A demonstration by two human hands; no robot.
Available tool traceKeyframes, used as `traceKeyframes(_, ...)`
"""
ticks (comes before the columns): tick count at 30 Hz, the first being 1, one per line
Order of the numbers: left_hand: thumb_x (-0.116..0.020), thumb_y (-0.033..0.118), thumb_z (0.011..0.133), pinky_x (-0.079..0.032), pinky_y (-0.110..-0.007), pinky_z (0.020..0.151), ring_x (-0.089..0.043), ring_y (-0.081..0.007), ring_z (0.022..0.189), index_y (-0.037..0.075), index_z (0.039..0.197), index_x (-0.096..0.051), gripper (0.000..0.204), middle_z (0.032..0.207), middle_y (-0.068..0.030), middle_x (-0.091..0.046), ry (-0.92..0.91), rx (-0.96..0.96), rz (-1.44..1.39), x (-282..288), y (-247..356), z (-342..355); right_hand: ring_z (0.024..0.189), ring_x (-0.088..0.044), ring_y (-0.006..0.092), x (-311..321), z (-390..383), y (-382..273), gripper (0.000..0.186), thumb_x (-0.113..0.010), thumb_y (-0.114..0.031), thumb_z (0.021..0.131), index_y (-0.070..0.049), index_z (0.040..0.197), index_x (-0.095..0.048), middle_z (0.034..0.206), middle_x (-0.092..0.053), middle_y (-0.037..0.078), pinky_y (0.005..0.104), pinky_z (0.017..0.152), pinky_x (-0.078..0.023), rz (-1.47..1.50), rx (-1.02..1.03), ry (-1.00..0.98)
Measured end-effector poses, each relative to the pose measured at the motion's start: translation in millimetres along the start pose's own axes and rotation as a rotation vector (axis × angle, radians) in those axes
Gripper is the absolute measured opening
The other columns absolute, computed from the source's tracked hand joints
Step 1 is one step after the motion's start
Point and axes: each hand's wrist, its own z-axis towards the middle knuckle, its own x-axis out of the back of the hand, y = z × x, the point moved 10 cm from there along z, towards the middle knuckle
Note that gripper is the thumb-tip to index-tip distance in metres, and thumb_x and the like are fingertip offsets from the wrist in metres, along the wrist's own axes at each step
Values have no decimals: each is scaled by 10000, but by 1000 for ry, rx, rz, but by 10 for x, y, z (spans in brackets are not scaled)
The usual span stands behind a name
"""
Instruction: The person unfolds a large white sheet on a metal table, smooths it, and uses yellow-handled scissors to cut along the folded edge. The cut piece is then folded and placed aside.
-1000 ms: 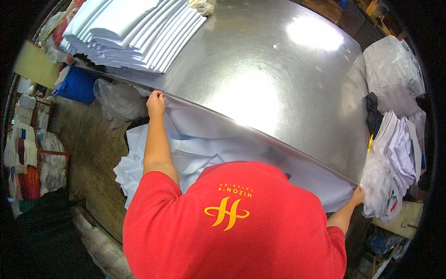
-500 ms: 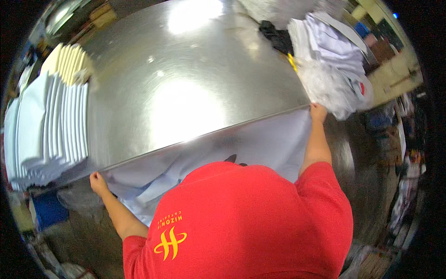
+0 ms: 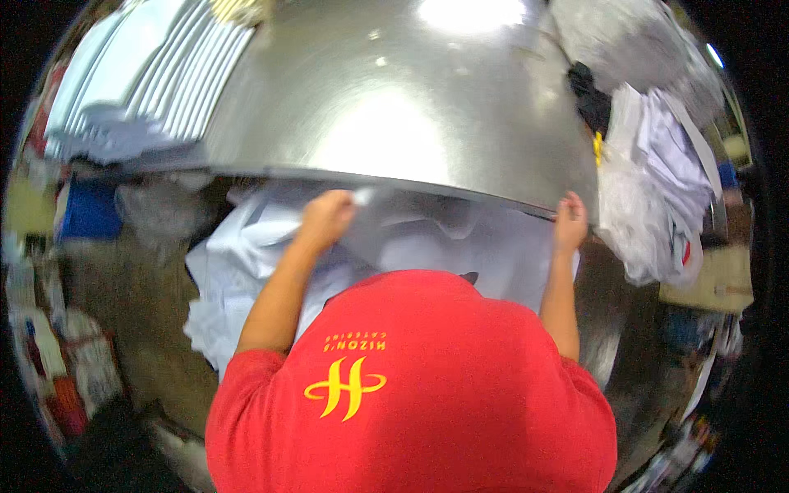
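One hand on loose, wavy white cloth

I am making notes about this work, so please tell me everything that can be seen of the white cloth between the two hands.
The white cloth looks like thin, smooth fabric with a bluish tint. It hangs loosely by the near edge of the metal table, with soft waves. The left hand pinches its upper part; the right hand is at its right end, grip unclear. The red shirt hides its lower middle. Whether the crumpled folds at left belong to it cannot be told.
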Motion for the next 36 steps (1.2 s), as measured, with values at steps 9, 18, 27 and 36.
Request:
traceKeyframes(9, -593, 133, 757, -481, -396, 609, -582, -300, 708, 68, 804, -568, 85, 810, -104, -567, 28, -55, -23, -150, 1500, -552, 734, -635, 207, -1784, -2395, -1329, 238, -577, -67, 820, -20, 1052, -596, 928, -626, 152, 304, 690, -506, -83, 323, -1123)
traceKeyframes(18, -652, 136, 725, -481, -398, 660, -603, -328, 786, 79, 948, -521, 264, 859, -135, -603, 348, 270, -151, -430, 743, -1929, 614, -629, 200, -1458, -2978, -2111, 101, -599, -33, 781, -16, 864, -653, 758, -642, 117, 309, 577, -491, -50, 779, -1237)
traceKeyframes(27, -520, 160, 788, -351, -452, 950, -480, -313, 1139, 83, 1147, -555, 369, 1220, -175, -529, 732, 686, 169, -708, -715, -2862, 537, -562, 153, -263, -2597, -3347, 66, -593, -83, 730, -47, 733, -648, 598, -614, 55, 281, 534, -413, 388, 797, -1018)
traceKeyframes(36, -482, 212, 821, -366, -441, 946, -508, -327, 1097, 38, 1120, -569, 356, 1173, -186, -553, 31, 33, -101, -1406, 469, -697, 734, -614, 217, 2510, -1490, -3460, 423, -518, -414, 860, -2, 930, -586, 897, -624, 132, 337, 638, -504, -52, 1216, 427)
